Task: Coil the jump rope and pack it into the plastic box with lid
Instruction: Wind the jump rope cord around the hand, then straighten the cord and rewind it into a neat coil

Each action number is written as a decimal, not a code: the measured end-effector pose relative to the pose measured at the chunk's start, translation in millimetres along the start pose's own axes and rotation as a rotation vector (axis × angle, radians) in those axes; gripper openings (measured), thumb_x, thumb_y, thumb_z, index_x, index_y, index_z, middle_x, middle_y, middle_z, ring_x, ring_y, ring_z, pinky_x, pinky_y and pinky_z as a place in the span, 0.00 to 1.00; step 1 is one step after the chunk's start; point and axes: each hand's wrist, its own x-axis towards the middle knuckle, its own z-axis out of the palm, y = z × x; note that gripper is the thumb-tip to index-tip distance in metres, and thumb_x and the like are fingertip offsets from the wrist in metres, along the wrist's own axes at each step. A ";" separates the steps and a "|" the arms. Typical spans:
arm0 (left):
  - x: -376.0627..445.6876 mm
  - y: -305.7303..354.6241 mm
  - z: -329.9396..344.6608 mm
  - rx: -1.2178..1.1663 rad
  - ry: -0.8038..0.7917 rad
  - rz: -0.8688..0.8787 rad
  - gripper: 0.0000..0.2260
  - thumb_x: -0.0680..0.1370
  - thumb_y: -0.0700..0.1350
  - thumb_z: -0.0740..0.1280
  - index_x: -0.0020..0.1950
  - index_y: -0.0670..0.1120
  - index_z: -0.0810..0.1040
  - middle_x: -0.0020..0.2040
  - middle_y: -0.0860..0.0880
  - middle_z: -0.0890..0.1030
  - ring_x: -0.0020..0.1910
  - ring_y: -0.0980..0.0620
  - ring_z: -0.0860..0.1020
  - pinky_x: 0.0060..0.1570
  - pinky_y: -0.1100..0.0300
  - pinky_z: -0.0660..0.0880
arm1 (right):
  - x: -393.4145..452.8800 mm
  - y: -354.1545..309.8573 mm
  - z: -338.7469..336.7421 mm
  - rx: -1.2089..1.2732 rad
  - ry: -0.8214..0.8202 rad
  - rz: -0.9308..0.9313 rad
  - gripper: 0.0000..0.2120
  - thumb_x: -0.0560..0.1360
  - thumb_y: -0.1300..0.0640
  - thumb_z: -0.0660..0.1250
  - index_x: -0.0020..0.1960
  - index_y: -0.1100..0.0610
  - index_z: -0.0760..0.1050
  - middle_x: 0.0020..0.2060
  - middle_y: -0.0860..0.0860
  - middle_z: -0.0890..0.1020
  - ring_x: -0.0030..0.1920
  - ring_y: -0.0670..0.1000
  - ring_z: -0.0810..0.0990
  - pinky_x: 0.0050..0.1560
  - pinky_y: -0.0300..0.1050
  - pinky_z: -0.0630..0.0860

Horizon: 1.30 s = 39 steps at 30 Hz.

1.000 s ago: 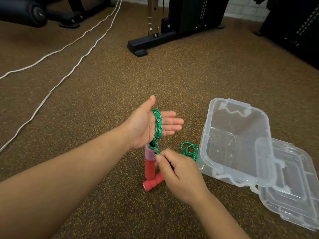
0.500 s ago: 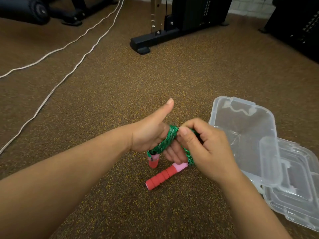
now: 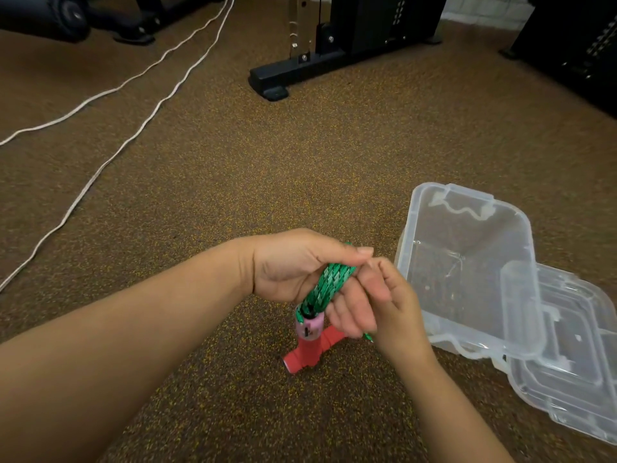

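Note:
The green jump rope is wound in several turns around my left hand, whose thumb presses down over the coil. One red and pink handle hangs below that hand; the second red handle lies across behind it near the floor. My right hand sits just right of the coil, fingers closed on a short green strand of rope below my left fingers. The clear plastic box stands open to the right, with its lid lying beside it.
Brown speckled gym floor all around. Two white cords run across the floor at the left. A black machine base stands at the top centre, with more dark equipment at the top left and top right.
My left hand turned palm-down and its thumb closed over the coil. My right hand carried the rope around and dropped below the left fingers. More turns of rope sit on the left hand.

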 end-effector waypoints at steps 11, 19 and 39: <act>7.3 4.3 -12.2 -0.356 0.187 0.267 0.26 0.77 0.58 0.53 0.49 0.39 0.80 0.41 0.39 0.85 0.44 0.42 0.84 0.49 0.53 0.79 | -16.3 12.3 2.3 -0.397 -0.011 -0.003 0.16 0.80 0.43 0.52 0.44 0.49 0.73 0.34 0.39 0.77 0.33 0.42 0.73 0.34 0.41 0.69; 12.2 12.3 -22.8 -0.499 0.432 0.388 0.47 0.72 0.73 0.42 0.67 0.34 0.69 0.63 0.34 0.77 0.61 0.40 0.78 0.58 0.51 0.75 | -22.5 4.9 4.9 -0.618 -0.101 -0.070 0.15 0.78 0.39 0.49 0.41 0.43 0.70 0.35 0.41 0.79 0.37 0.42 0.77 0.38 0.44 0.73; -6.9 2.8 -16.5 0.506 0.392 -0.121 0.45 0.69 0.73 0.34 0.44 0.43 0.81 0.27 0.46 0.77 0.26 0.50 0.76 0.39 0.56 0.74 | 12.4 -57.3 -13.2 -0.347 -0.003 -0.214 0.10 0.79 0.50 0.57 0.42 0.49 0.74 0.29 0.40 0.74 0.30 0.42 0.70 0.31 0.39 0.66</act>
